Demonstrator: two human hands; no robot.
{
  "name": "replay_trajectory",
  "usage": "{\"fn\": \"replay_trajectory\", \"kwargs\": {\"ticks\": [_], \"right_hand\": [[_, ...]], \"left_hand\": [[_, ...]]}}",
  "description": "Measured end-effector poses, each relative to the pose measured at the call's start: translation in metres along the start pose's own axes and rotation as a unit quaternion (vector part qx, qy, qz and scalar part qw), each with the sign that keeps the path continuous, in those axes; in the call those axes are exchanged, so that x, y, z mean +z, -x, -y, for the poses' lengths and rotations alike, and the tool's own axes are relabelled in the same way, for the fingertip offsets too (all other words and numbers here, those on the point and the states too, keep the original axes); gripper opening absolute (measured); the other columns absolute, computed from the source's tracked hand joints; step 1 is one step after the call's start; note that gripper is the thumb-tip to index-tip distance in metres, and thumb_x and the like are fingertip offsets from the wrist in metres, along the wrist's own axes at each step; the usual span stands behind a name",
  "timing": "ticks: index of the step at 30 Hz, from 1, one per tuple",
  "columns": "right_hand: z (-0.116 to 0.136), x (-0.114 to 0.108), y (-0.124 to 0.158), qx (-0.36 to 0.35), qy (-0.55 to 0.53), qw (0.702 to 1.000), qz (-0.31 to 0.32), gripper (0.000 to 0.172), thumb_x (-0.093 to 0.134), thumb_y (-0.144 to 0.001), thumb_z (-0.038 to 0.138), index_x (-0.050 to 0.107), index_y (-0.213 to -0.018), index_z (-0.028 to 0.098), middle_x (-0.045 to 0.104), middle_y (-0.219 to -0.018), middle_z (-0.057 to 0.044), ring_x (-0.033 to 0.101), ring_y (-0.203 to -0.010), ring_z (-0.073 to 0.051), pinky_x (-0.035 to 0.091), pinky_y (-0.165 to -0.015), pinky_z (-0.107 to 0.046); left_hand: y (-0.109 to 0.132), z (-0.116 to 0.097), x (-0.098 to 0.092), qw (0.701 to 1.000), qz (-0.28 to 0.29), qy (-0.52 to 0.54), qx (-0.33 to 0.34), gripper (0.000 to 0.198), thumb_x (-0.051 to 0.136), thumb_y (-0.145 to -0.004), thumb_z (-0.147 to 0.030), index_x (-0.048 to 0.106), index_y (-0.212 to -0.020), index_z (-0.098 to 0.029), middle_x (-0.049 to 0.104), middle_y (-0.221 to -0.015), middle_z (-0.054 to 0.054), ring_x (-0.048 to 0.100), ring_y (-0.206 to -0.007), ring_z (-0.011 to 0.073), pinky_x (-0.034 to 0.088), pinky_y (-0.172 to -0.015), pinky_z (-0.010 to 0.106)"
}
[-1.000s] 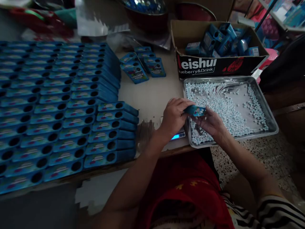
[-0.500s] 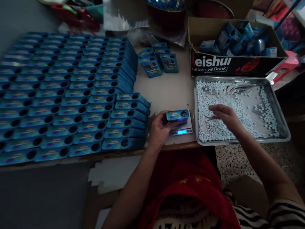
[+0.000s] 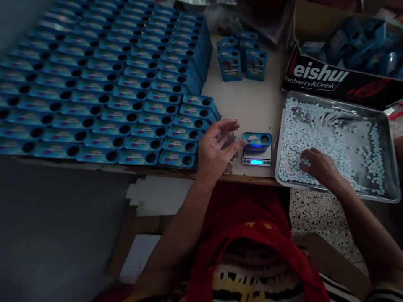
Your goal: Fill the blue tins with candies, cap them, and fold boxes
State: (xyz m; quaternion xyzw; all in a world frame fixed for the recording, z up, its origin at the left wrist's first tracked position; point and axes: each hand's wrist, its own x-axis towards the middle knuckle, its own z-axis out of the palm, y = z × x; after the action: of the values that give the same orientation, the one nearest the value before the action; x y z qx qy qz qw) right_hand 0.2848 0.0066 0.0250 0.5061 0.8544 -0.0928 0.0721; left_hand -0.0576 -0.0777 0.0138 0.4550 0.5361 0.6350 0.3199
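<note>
Blue boxes [image 3: 119, 114] stood in tight rows left of your left hand [image 3: 214, 150], likely to save space. That hand was spread, gripping nothing, thumb touching or just beside a lone box [image 3: 255, 139] on the scale [image 3: 256, 157], presumably set there for weighing. Farther right, your right hand [image 3: 323, 168] had curled fingers among white pellets [image 3: 294, 136] in the tray [image 3: 398, 178]; any pinch could not be told.

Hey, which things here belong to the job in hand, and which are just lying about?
Likely belonging:
scale
blue box on it
tray
pale pellets, right hand among them
rows of blue boxes
carton of more boxes

Probably just lying about:
white sheet below the table
clear plastic behind
</note>
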Motion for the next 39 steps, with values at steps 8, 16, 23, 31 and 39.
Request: {"fn": "replay_trajectory", "kwargs": {"ticks": [8, 16, 23, 31, 39], "right_hand": [[-0.002, -0.023, -0.009, 0.044, -0.177, 0.981, -0.066, 0.024, 0.067, -0.083, 0.034, 0.08, -0.097, 0.021, 0.071, -0.068, -0.002, 0.064, -0.062, -0.017, 0.045, -0.063, -0.03], [-0.004, -0.023, -0.01, 0.069, -0.364, 0.928, -0.045, 0.026, 0.075, -0.079, 0.04, 0.08, -0.097, 0.021, 0.075, -0.074, -0.003, 0.062, -0.061, -0.015, 0.047, -0.057, -0.029], [-0.002, -0.035, -0.017, 0.09, -0.481, 0.872, -0.023, 0.024, 0.083, -0.073, 0.038, 0.079, -0.09, 0.021, 0.072, -0.072, -0.004, 0.061, -0.062, -0.016, 0.051, -0.059, -0.032], [0.003, -0.037, -0.02, 0.051, -0.423, 0.904, -0.037, 0.034, 0.082, -0.081, 0.044, 0.081, -0.107, 0.023, 0.076, -0.091, -0.007, 0.066, -0.072, -0.018, 0.056, -0.066, -0.036], [0.063, -0.013, -0.038, 0.102, -0.711, 0.692, -0.068, 0.043, 0.062, -0.099, 0.066, 0.074, -0.109, 0.026, 0.077, -0.107, -0.008, 0.074, -0.103, -0.023, 0.063, -0.095, -0.042]], "left_hand": [[-0.001, -0.017, -0.005, 0.997, -0.014, -0.066, 0.043, 0.041, 0.089, -0.083, -0.041, 0.073, -0.118, -0.026, 0.078, -0.12, 0.004, 0.074, -0.12, 0.0238, 0.059, -0.11, 0.045], [-0.003, -0.016, -0.002, 0.998, -0.03, -0.054, 0.018, 0.041, 0.09, -0.082, -0.045, 0.074, -0.114, -0.026, 0.078, -0.116, 0.003, 0.074, -0.118, 0.0242, 0.059, -0.11, 0.045], [-0.003, -0.011, 0.0, 0.999, -0.019, -0.02, 0.028, 0.048, 0.091, -0.081, -0.044, 0.07, -0.121, -0.026, 0.075, -0.123, 0.005, 0.073, -0.121, 0.0245, 0.057, -0.113, 0.048], [0.009, 0.043, 0.015, 0.999, 0.022, -0.035, -0.023, 0.066, 0.096, -0.072, -0.041, 0.065, -0.128, -0.025, 0.073, -0.125, 0.008, 0.07, -0.124, 0.0288, 0.057, -0.109, 0.045], [-0.036, 0.005, 0.041, 0.956, 0.167, -0.195, 0.142, 0.025, 0.073, -0.093, -0.024, 0.074, -0.118, -0.027, 0.076, -0.118, 0.006, 0.067, -0.117, 0.0286, 0.051, -0.113, 0.047]]}}
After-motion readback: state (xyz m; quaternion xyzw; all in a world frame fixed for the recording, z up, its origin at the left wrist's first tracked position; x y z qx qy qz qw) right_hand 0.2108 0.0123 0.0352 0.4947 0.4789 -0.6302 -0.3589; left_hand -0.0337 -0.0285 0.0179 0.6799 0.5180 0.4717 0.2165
